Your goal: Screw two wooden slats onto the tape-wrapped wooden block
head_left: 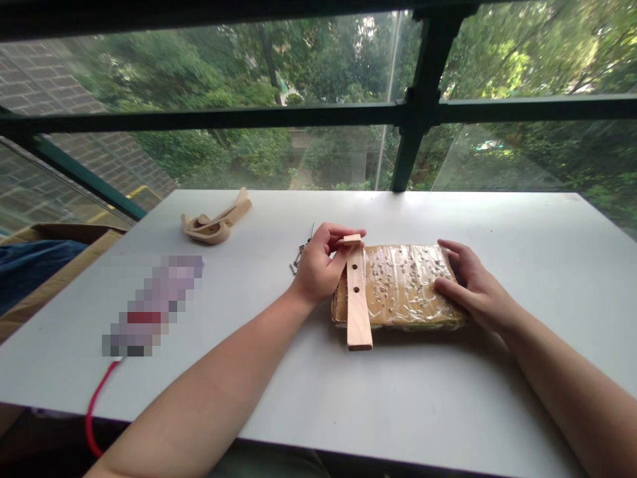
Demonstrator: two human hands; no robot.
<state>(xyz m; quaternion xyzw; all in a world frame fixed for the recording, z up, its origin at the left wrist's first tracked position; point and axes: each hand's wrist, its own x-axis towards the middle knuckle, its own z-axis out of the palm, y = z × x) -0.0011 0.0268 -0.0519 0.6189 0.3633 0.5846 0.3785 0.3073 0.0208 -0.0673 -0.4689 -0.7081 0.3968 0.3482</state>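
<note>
Both hands are set apart at the wrapped block (398, 285): by the left hand (318, 269), a wooden piece (357, 315) is pinched near its far end, while the block's right end is clasped by the right hand (472, 285), thumb on top. The wooden piece is laid across the block's left part, and its near end is left jutting past the near edge, above the white table (293, 411). If that overhang is knocked or pressed, the piece could be tipped or swung out of line, since it is gripped only at the far end. It could also be skidded sideways, as the block's face is covered in wrinkled, pitted film. Should the block be pushed unevenly by the right hand, both could be shifted together. Small metal screws (300, 250) are scattered just beside the left hand and partly hidden by it; with a backward sweep, they could be brushed away. Whether the two holes are clear right through cannot be told.
</note>
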